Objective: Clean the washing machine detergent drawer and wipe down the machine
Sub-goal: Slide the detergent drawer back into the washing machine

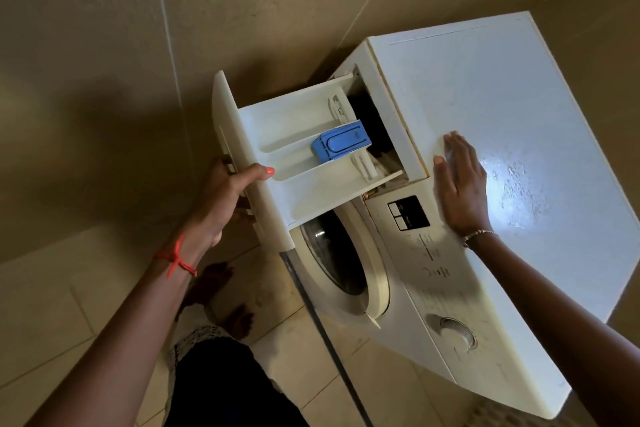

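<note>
A white front-loading washing machine (502, 107) stands against a tiled wall. Its cream detergent drawer (294, 135) is pulled far out of its slot, showing several compartments and a blue softener insert (341, 144). My left hand (228, 191) grips the drawer's front panel, thumb over the top edge and fingers curled underneath. My right hand (460, 180) lies flat, fingers straight, on the machine's top near its front edge, beside the drawer slot.
Below the drawer are the round door (346, 267), a small dark display (408, 213) and the program dial (457, 333). Beige tiled walls close in behind and to the left. My feet (228, 302) stand on the tiled floor in front of the machine.
</note>
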